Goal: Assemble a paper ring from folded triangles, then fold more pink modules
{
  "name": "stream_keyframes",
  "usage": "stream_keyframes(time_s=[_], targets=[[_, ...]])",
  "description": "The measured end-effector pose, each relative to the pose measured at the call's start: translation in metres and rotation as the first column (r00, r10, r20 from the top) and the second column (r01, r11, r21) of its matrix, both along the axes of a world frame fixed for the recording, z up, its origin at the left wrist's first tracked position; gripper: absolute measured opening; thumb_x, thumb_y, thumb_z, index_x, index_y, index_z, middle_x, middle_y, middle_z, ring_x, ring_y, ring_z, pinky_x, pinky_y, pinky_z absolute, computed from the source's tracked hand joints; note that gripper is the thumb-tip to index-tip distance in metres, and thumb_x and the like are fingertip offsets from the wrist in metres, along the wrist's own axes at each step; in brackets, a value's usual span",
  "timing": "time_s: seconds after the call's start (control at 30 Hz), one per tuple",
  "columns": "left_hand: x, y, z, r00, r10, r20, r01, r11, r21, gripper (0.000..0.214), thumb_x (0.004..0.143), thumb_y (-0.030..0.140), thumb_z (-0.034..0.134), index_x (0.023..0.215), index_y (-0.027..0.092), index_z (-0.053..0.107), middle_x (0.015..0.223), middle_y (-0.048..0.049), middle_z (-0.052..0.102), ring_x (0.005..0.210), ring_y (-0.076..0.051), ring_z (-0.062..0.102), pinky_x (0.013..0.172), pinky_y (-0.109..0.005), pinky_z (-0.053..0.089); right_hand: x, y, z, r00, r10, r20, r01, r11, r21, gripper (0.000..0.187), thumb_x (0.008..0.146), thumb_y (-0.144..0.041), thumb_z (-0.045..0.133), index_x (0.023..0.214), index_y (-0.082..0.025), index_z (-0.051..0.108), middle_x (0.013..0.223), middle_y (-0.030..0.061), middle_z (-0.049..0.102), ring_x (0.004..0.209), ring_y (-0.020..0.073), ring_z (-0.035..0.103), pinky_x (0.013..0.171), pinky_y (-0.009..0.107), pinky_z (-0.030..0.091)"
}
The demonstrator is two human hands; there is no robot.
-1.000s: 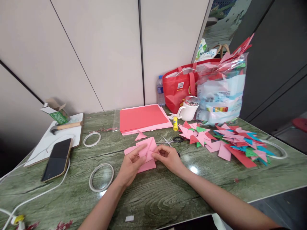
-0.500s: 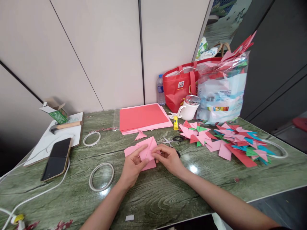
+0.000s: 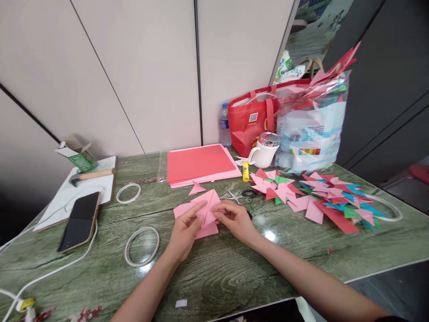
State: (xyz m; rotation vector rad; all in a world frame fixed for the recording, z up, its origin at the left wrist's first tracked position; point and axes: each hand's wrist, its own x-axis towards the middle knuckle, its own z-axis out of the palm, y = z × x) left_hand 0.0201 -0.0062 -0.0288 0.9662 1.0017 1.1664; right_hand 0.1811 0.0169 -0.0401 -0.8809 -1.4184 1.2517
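A creased square of pink paper (image 3: 209, 206) is held between my two hands, above other pink paper (image 3: 208, 231) lying on the table. My left hand (image 3: 188, 225) pinches its left side, thumb and fingers on the sheet. On the right edge, my right hand (image 3: 235, 219) grips the paper between thumb and fingertips. Just beyond sits a small folded pink triangle (image 3: 196, 188). Scissors (image 3: 236, 196) with black handles lie behind my right hand, which hides part of them.
Red and pink sheets (image 3: 202, 164) are stacked at the back. Folded coloured pieces (image 3: 338, 197) pile up at right, near a glue stick (image 3: 246, 171), a white mug (image 3: 264, 152) and a red bag (image 3: 246, 129). Tape rings (image 3: 142, 264), a phone (image 3: 79, 221) and a hammer (image 3: 97, 174) lie at left.
The pink square has turned slightly and risen a little at its top corner. My left thumb has shifted up on the paper; my right hand has moved little.
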Motion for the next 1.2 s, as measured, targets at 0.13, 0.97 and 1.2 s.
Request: stream_keyframes(time_s=[0.13,0.97,1.2], targets=[[0.0009,-0.0006,0.0012,1.0,-0.021,0.002,0.021,1.0,-0.006,0.053,0.068,0.026,0.069,0.118,0.018,0.057,0.065,0.0014,0.054,0.06,-0.008,0.045,0.064,-0.023,0.04,-0.0003,0.0001,-0.0012,0.999,0.005,-0.048,-0.007,0.999,-0.032,0.018,0.07,-0.036,0.066,0.078,-0.02,0.067,0.081,0.0021,0.051,0.065,0.0124,0.055,0.059,0.029,0.057],[0.0058,-0.0024,0.0054,0.993,0.002,0.114,0.007,0.997,-0.079,0.05,0.065,0.028,0.071,0.113,0.02,0.061,0.066,0.0018,0.049,0.06,-0.008,0.043,0.062,-0.023,0.04,0.0028,0.0019,-0.0042,0.999,-0.012,0.045,0.011,1.0,0.011,0.021,0.065,-0.029,0.069,0.083,-0.019,0.066,0.084,0.0032,0.054,0.067,0.0117,0.054,0.054,0.021,0.047],[0.0047,-0.0012,-0.0028,0.992,0.039,-0.117,-0.036,0.999,0.034,0.064,0.057,0.024,0.076,0.117,0.017,0.058,0.054,0.0076,0.03,0.051,-0.006,0.027,0.048,-0.018,0.025,0.0018,0.001,-0.0029,0.997,-0.038,0.072,0.036,0.999,0.036,0.02,0.065,-0.03,0.069,0.081,-0.019,0.066,0.083,0.0034,0.055,0.067,0.0122,0.054,0.052,0.021,0.046]])
